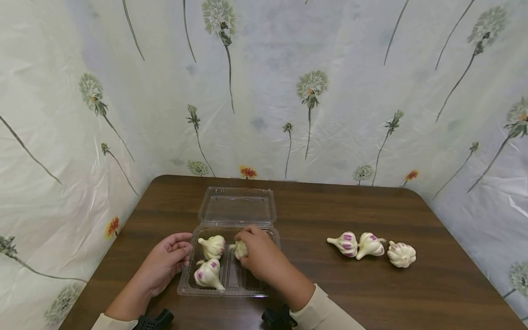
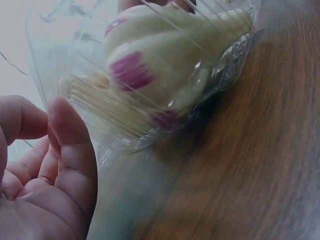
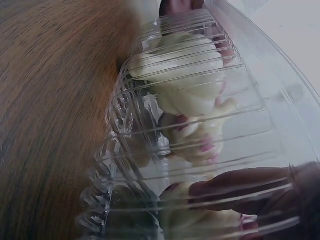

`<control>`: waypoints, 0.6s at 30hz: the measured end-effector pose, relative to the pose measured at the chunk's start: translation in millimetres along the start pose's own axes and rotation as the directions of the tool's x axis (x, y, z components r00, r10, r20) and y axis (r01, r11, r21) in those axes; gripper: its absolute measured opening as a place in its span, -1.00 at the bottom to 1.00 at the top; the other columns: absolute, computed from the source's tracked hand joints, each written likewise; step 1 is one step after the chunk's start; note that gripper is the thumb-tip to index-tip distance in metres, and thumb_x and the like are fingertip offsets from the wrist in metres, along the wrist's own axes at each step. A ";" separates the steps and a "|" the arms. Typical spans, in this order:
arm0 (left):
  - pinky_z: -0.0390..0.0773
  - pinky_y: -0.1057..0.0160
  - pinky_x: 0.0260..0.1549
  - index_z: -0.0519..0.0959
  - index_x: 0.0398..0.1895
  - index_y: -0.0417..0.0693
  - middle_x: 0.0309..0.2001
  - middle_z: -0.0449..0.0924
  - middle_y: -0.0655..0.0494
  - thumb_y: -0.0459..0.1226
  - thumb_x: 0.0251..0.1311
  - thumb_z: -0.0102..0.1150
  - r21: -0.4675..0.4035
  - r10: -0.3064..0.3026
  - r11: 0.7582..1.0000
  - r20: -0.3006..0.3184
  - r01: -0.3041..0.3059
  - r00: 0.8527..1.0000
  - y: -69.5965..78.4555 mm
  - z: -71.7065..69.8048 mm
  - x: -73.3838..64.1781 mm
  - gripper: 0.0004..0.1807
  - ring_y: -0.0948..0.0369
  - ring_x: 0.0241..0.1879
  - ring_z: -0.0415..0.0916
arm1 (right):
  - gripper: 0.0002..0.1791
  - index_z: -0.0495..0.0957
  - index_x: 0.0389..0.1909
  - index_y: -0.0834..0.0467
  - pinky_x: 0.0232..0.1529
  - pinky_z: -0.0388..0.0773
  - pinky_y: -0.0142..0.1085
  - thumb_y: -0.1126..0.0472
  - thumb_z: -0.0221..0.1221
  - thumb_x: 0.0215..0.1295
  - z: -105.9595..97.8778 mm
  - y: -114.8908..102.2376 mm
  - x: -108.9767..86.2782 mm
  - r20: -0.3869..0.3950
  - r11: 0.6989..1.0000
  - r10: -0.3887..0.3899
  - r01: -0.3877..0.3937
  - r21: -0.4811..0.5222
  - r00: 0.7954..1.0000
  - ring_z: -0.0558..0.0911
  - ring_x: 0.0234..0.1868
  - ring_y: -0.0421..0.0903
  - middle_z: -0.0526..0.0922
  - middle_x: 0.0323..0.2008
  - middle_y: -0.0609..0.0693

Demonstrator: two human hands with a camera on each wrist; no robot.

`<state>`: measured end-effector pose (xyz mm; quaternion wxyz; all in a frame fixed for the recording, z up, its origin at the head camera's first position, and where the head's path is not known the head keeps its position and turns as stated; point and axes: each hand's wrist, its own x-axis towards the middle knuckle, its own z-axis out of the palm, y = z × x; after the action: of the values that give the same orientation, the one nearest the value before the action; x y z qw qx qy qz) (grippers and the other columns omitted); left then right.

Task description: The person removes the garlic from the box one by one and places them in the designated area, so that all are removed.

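Observation:
A clear plastic clamshell container [image 1: 243, 289] lies with its lid [image 1: 237, 206] folded back. In its left half sit two garlic bulbs, one behind [image 1: 212, 247] and a purple-marked one in front [image 1: 208, 274]. My right hand [image 1: 264, 256] reaches in from above and grips another garlic bulb [image 1: 239, 250], partly hidden by the fingers. In the right wrist view a finger [image 3: 225, 190] lies on that bulb, seen through the ribbed wall. My left hand [image 1: 167, 261] is at the container's left side, thumb [image 2: 67, 120] and forefinger pinching its rim.
To the right on the brown wooden table [image 1: 313, 293] lie three more garlic bulbs in a row: left [image 1: 345, 244], middle [image 1: 370, 245] and right [image 1: 401, 254]. A flower-patterned sheet [image 1: 264, 91] hangs behind the table and along its sides.

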<state>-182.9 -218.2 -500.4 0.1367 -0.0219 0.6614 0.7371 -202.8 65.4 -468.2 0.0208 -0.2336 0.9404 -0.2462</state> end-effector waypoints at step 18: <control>0.66 0.39 -0.22 0.20 0.50 -0.28 -0.12 0.54 0.18 -0.41 0.55 0.00 -0.004 -0.004 1.000 0.008 0.004 1.000 0.4 1.3 0.0 -0.48 0.31 -0.25 0.52 | -0.51 0.64 0.20 0.10 -0.16 0.61 -0.28 0.18 0.49 0.26 -2.1 2.6 2.0 0.006 0.995 0.032 -0.032 0.098 0.999 0.62 -0.02 -0.09 0.54 0.17 0.02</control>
<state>-182.8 -216.9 -499.8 0.1406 -0.0206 0.6594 0.7382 -206.1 67.4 -467.4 0.0381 -0.2176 0.9308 -0.2912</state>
